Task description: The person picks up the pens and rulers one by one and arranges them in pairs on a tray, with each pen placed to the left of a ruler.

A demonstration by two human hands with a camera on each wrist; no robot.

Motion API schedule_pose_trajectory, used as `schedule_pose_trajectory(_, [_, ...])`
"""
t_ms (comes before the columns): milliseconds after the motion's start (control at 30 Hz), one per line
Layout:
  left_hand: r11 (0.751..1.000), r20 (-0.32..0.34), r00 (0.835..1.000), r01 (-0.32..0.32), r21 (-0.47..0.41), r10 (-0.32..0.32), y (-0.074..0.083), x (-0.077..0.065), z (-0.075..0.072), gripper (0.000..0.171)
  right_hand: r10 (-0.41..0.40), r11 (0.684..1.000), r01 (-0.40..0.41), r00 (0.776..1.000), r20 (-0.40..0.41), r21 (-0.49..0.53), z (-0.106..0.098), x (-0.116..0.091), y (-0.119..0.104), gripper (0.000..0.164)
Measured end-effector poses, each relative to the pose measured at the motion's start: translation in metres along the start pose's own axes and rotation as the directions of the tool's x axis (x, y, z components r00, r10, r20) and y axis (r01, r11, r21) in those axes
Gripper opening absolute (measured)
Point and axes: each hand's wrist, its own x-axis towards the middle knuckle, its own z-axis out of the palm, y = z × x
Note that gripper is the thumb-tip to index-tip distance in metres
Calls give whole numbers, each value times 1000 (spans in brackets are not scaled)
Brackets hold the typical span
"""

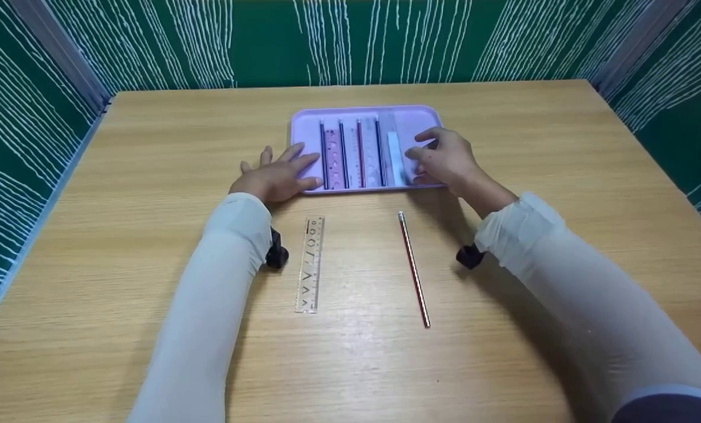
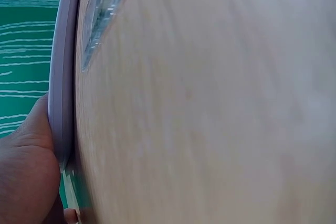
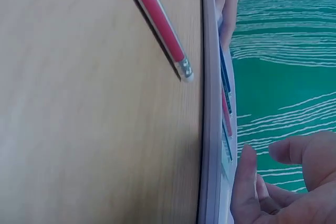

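Observation:
A lilac tray lies towards the far side of the table, with pencils and rulers lined up in it side by side. Among them are a red pencil, several dark pencils, a pink ruler and a light blue strip towards the right. My left hand rests with spread fingers on the tray's left end. Over the right end is my right hand, its fingers bent; in the right wrist view the thumb and forefinger stand apart with nothing between them.
In front of the tray, a clear ruler with cut-out shapes lies on the wooden table. To its right is a red-striped pencil, eraser end towards the tray. Green walls with white streaks stand behind and beside the table.

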Motion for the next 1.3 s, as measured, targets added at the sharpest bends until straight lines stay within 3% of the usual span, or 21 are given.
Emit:
schedule_pose_trajectory(233, [1000,0,1000,7,6,-7,0,0,1,70,-71,997,68,996,59,48,2,-23,6,57])
schedule_pose_trajectory(400, [1000,-9,1000,6,15,-6,0,1,1,70,-111,994,110,987,116,7,2,-43,10,64])
schedule_pose_trajectory(533, [1000,1,1000,9,7,-9,-1,0,0,70,-109,994,108,979,170,16,7,-56,15,68])
schedule_pose_trajectory(700, [1000,9,1000,9,5,-9,0,-1,0,70,-115,991,96,969,220,95,13,-67,25,71])
schedule_pose_trajectory(1300, [1000,1,1000,5,-6,-5,-1,-1,0,69,-101,994,88,968,228,64,20,-98,45,83])
